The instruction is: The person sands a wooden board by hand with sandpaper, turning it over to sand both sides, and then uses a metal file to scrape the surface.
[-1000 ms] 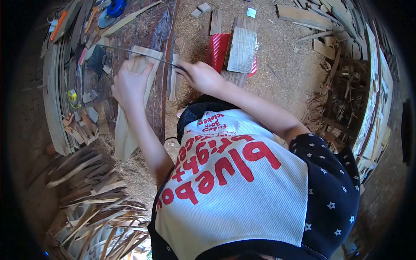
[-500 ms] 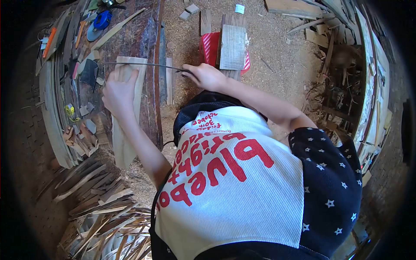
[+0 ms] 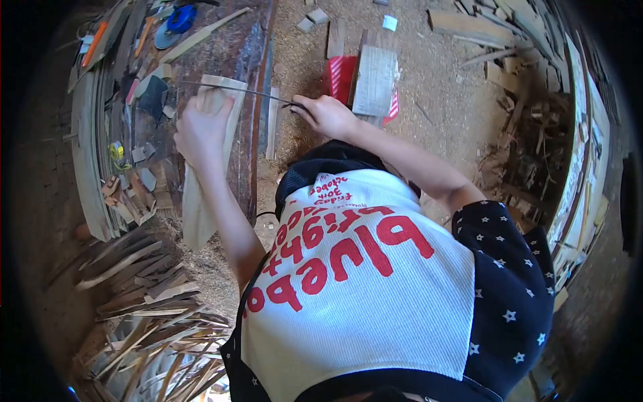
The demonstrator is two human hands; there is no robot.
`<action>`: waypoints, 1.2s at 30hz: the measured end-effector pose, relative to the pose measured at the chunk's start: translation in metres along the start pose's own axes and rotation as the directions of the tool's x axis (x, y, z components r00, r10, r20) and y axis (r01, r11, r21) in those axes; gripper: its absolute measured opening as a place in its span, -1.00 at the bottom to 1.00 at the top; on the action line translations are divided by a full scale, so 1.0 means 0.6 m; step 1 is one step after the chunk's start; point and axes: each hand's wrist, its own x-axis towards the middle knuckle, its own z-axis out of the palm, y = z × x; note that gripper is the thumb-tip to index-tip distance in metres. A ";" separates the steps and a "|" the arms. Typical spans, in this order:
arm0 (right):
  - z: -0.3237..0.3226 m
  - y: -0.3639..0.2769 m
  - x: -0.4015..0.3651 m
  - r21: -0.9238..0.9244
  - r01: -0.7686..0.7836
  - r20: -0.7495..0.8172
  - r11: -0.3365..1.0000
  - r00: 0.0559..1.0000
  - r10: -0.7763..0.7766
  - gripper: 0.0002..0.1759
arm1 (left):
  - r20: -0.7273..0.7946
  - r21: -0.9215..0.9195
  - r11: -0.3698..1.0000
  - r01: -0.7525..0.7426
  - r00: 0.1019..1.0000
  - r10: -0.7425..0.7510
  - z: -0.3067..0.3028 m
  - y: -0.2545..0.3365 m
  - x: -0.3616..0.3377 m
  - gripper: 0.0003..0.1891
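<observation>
Moved: blade (image 3: 234,89), slanted more across plank (image 3: 197,201).
Left hand (image 3: 201,130): fingers together, flat on plank.
Right hand (image 3: 326,115): fingers pinching blade end.

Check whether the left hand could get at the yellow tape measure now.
Probably yes: the left hand presses the plank, and the tape measure lies uncovered just beside it, only flat scraps between.

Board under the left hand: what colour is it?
Pale tan bare wood, lighter than the dark brown bench; the head view shows the board under the left hand.
</observation>
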 end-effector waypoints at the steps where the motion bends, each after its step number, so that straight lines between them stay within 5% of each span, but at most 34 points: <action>1: 0.000 -0.008 0.016 0.002 -0.010 0.014 1.000 1.000 0.010 -0.74 | 0.000 0.001 1.000 0.018 1.000 -0.018 0.000 0.001 0.000 -0.27; 4: 0.022 -0.035 0.052 0.012 0.028 0.002 1.000 1.000 -0.028 -0.69 | -0.103 -0.039 0.999 0.017 0.994 -0.021 0.006 -0.006 0.011 -0.30; 6: 0.025 -0.062 0.057 0.080 -0.023 0.020 0.997 1.000 0.021 -0.70 | 0.015 -0.063 0.998 0.024 1.000 -0.023 0.000 -0.003 0.008 -0.33; 13: -0.010 0.012 -0.016 0.007 -0.129 0.111 0.992 0.986 0.128 -0.75 | -0.020 -0.071 0.997 0.014 1.000 -0.016 -0.002 -0.018 0.020 -0.39; 17: -0.008 -0.045 0.053 0.047 0.041 0.046 0.998 0.998 -0.043 -0.74 | -0.031 -0.069 0.997 -0.022 0.999 0.020 -0.007 -0.006 0.006 -0.42; 21: 0.007 -0.095 0.102 0.087 0.035 -0.043 0.996 0.999 -0.031 -0.73 | 0.094 -0.105 0.994 0.026 0.995 -0.016 -0.012 0.003 0.006 -0.34; 27: -0.001 -0.032 0.014 0.033 -0.058 0.017 0.998 0.998 0.057 -0.72 | -0.012 -0.133 0.990 -0.036 0.999 0.035 0.003 -0.015 0.013 -0.43; 34: 0.011 -0.097 0.104 0.103 0.077 -0.099 0.992 0.993 -0.067 -0.79 | 0.094 -0.132 0.991 0.011 0.996 0.001 -0.014 0.005 0.002 -0.38; 36: 0.002 -0.074 0.064 0.045 -0.003 -0.028 0.999 1.000 0.004 -0.80 | 0.085 -0.119 0.993 -0.002 0.996 0.012 -0.018 0.002 0.001 -0.35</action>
